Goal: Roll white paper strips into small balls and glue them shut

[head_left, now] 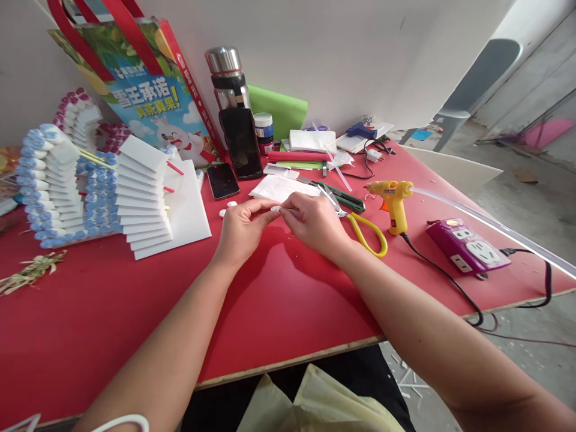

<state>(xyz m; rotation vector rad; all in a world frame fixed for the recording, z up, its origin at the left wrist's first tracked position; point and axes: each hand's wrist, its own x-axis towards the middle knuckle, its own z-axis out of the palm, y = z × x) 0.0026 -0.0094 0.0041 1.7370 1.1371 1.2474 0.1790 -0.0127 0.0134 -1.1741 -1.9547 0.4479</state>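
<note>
Over the middle of the red table (288, 300), my left hand (243, 231) and my right hand (312, 222) meet fingertip to fingertip. Both pinch a small white piece (276, 209), mostly covered by the fingers; its material cannot be made out. Small white rolled pieces (227, 208) lie just beyond my left hand. Behind the hands is a stack of white sheets (281, 188). Scissors with yellow handles (368, 234) and a green cutter (348, 199) rest close to my right hand.
A yellow glue gun (396, 204) stands at the right, near a purple power strip (468, 245). White stepped panels with blue-and-white rolls (101, 204) fill the left. Behind are a phone (224, 181), an upright phone (242, 144), a steel flask (225, 63) and a printed bag (148, 90).
</note>
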